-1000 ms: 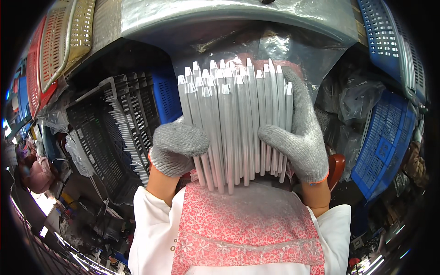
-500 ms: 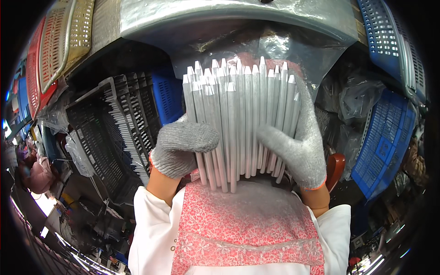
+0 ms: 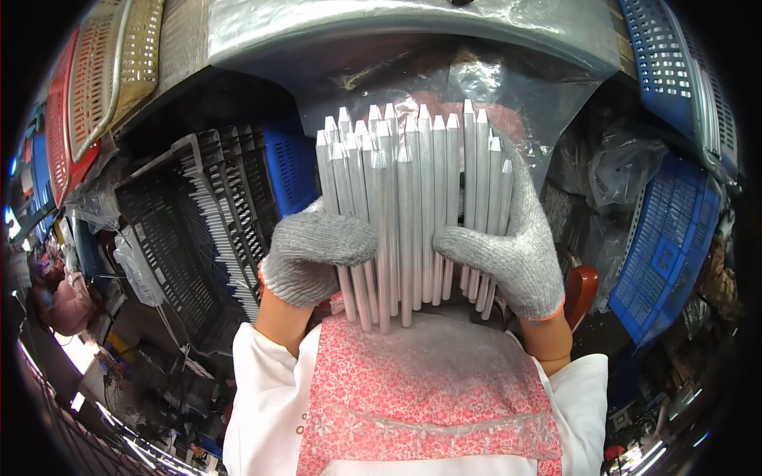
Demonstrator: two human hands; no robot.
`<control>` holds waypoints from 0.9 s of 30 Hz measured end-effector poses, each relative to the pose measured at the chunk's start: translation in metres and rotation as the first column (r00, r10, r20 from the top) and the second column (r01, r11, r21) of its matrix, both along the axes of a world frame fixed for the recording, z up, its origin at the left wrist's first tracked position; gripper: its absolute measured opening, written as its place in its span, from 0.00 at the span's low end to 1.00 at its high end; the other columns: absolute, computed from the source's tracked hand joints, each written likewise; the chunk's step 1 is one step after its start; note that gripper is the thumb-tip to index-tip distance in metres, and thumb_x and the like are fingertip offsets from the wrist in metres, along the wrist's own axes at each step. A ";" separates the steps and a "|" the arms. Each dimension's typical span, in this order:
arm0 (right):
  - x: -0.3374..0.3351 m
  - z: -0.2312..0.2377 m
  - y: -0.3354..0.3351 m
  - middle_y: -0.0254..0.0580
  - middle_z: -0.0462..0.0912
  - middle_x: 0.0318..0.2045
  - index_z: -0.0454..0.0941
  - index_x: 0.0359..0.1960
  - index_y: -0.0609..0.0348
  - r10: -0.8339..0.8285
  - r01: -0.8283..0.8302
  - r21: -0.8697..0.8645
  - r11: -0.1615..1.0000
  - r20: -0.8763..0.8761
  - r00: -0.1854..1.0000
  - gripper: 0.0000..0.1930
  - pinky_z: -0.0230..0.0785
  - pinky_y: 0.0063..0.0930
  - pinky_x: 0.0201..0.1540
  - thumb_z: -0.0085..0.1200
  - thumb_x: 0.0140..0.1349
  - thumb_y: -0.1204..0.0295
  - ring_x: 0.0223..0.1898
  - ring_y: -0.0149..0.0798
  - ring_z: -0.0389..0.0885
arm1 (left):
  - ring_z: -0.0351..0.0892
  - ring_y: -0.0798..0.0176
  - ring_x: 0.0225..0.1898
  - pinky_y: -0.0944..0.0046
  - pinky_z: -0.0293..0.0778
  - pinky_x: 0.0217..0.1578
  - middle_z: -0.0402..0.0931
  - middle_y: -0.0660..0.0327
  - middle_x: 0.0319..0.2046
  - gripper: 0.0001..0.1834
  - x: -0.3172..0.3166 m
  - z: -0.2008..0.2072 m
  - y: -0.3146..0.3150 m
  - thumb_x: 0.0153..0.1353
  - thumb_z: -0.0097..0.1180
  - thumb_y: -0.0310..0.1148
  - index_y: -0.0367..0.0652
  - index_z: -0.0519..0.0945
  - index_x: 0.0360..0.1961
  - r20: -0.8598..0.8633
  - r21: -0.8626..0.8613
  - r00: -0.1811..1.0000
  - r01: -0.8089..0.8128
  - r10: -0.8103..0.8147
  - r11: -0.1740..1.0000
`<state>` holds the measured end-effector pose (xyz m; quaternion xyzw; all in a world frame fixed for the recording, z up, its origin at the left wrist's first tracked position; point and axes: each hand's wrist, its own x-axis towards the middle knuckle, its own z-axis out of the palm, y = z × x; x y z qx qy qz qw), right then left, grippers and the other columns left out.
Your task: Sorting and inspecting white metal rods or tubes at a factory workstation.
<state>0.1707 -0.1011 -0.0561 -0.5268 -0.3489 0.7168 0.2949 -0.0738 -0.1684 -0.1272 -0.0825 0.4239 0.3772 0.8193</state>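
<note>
A wide bundle of silver metal rods [image 3: 414,214] with tapered far ends stands between my hands, just above my lap. In a grey knit glove, my left hand [image 3: 317,250] is closed round the left side, its thumb lying across the front of the rods. My right hand [image 3: 512,258], gloved alike, grips the right side, with the thumb pressed over the front and the fingers behind. A gap separates several rods by my right hand from the larger group. The rod ends sit at uneven heights.
Clear plastic sheeting [image 3: 357,87] hangs from the work surface [image 3: 413,20] ahead. Black crates [image 3: 171,246] stand on the left, with a blue crate [image 3: 290,170] beside them. On the right is another blue crate [image 3: 663,246]. Yellow and red baskets [image 3: 95,87] rise at the far left.
A gap has opened between the rods by my right hand and the others. My right thumb has shifted slightly left and down across the rods. My left hand stays nearly still.
</note>
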 end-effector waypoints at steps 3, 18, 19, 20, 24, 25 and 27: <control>-0.009 -0.004 -0.005 0.49 0.68 0.57 0.48 0.68 0.59 -0.078 0.069 0.101 0.992 0.082 0.994 0.56 0.66 0.37 0.58 0.73 0.35 0.70 0.55 0.44 0.72 | 0.82 0.59 0.38 0.63 0.80 0.42 0.79 0.50 0.41 0.18 0.001 0.000 0.000 0.68 0.38 0.31 0.32 0.68 0.55 0.012 -0.034 0.999 0.043 -0.043 0.999; 0.001 0.006 0.006 0.56 0.62 0.61 0.42 0.68 0.63 -0.047 0.047 0.050 0.998 0.002 0.999 0.52 0.62 0.38 0.61 0.68 0.45 0.72 0.59 0.46 0.68 | 0.82 0.58 0.38 0.63 0.80 0.42 0.79 0.49 0.40 0.17 0.016 0.026 0.019 0.65 0.41 0.28 0.31 0.70 0.52 0.117 0.028 0.990 -0.086 0.082 0.996; 0.001 0.009 0.007 0.56 0.62 0.61 0.43 0.68 0.63 -0.071 0.070 -0.015 0.997 -0.021 0.997 0.52 0.62 0.38 0.61 0.68 0.44 0.72 0.58 0.46 0.69 | 0.82 0.58 0.38 0.63 0.80 0.42 0.79 0.49 0.40 0.16 0.017 0.029 0.020 0.65 0.42 0.28 0.31 0.70 0.51 0.142 0.047 0.985 -0.104 0.097 0.993; -0.001 0.007 0.004 0.57 0.61 0.61 0.41 0.68 0.63 -0.067 0.068 0.023 0.997 -0.026 0.997 0.55 0.62 0.39 0.61 0.70 0.43 0.71 0.58 0.47 0.69 | 0.82 0.58 0.38 0.63 0.80 0.43 0.79 0.49 0.40 0.16 0.019 0.032 0.020 0.65 0.42 0.28 0.30 0.71 0.51 0.172 0.066 0.979 -0.125 0.112 0.990; -0.004 -0.006 -0.003 0.57 0.60 0.62 0.36 0.68 0.61 0.023 -0.058 0.213 0.975 0.163 0.986 0.58 0.62 0.40 0.61 0.71 0.42 0.69 0.59 0.47 0.68 | 0.82 0.58 0.39 0.63 0.79 0.43 0.79 0.49 0.39 0.16 0.027 0.044 0.024 0.63 0.44 0.26 0.30 0.71 0.50 0.311 0.143 0.936 -0.215 0.162 0.966; -0.003 -0.007 -0.004 0.57 0.60 0.62 0.36 0.68 0.61 0.022 -0.057 0.212 0.976 0.163 0.986 0.58 0.62 0.40 0.61 0.71 0.42 0.69 0.59 0.47 0.68 | 0.82 0.58 0.39 0.63 0.79 0.43 0.80 0.49 0.39 0.15 0.028 0.046 0.025 0.63 0.44 0.26 0.30 0.72 0.49 0.331 0.146 0.929 -0.222 0.164 0.964; 0.001 -0.009 -0.008 0.57 0.60 0.62 0.37 0.69 0.60 0.030 -0.051 0.124 0.991 0.165 0.986 0.58 0.62 0.40 0.62 0.71 0.42 0.69 0.59 0.47 0.68 | 0.82 0.58 0.39 0.63 0.79 0.44 0.80 0.49 0.39 0.15 0.030 0.048 0.024 0.62 0.45 0.26 0.29 0.72 0.49 0.345 0.135 0.923 -0.226 0.168 0.965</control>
